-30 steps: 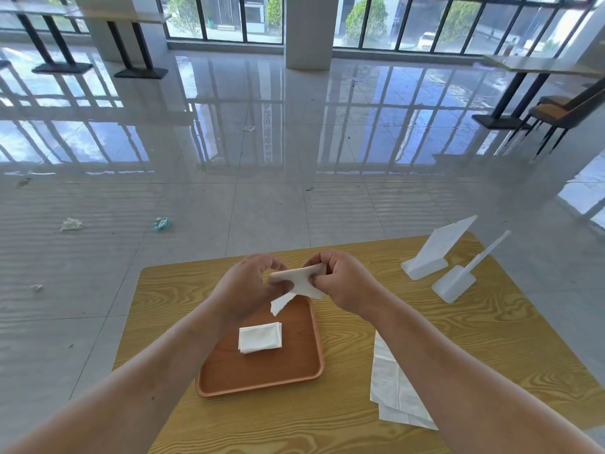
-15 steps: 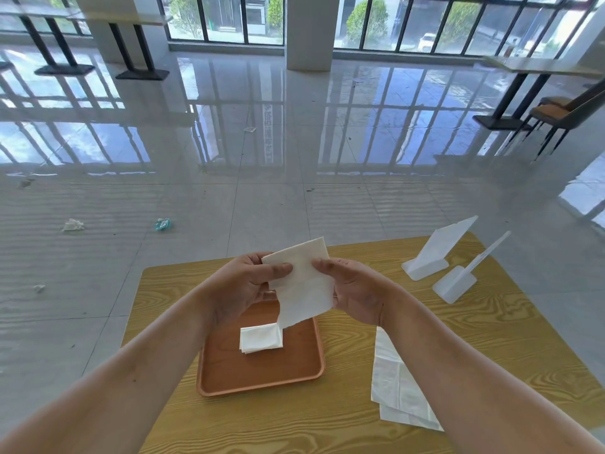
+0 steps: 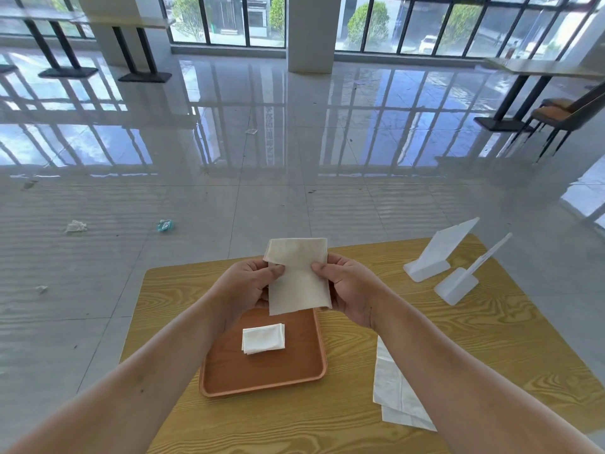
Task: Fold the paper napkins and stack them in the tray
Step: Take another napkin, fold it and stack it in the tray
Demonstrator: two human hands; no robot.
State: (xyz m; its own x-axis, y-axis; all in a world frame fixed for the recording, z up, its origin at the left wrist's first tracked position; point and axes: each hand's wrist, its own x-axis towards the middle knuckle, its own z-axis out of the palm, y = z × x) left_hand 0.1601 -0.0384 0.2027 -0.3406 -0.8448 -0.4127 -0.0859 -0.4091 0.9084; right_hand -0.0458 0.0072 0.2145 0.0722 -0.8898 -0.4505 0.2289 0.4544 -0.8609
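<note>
I hold a white paper napkin [image 3: 297, 276] upright above the far end of the brown wooden tray [image 3: 229, 378]. My left hand [image 3: 244, 290] pinches its left edge and my right hand [image 3: 348, 290] pinches its right edge, thumbs on the near face. The napkin hangs as a tall rectangle, flat and spread between the hands. A small folded napkin [image 3: 263, 338] lies in the tray's middle. More unfolded napkins [image 3: 396, 394] lie on the table to the right of the tray, partly hidden under my right forearm.
Two white plastic sign stands [image 3: 435, 253] [image 3: 465, 276] are at the table's far right corner. The wooden table [image 3: 360, 430] ends just beyond my hands. Scraps of litter [image 3: 76, 226] lie on the glossy floor. Other tables and a chair [image 3: 566, 116] stand far off.
The napkin was bunched between both hands a second ago. It has since been opened out and raised, and now hangs straight and flat between my hands.
</note>
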